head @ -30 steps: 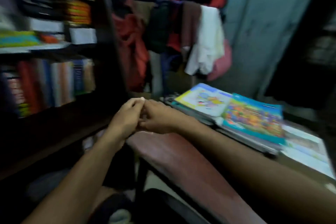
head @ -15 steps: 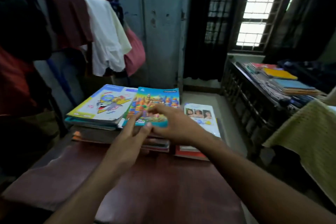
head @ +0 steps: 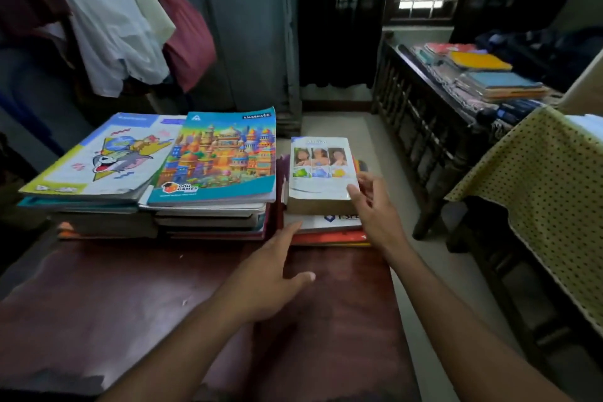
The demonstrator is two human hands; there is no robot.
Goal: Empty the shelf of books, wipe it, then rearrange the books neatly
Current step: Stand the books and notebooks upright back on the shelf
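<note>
White paperback tops a book stack, right hand touching it.

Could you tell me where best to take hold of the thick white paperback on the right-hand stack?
Probably by its two long side edges, from above: the white paperback lies flat atop its stack, both sides exposed, and the right hand is already at its near right corner.
</note>
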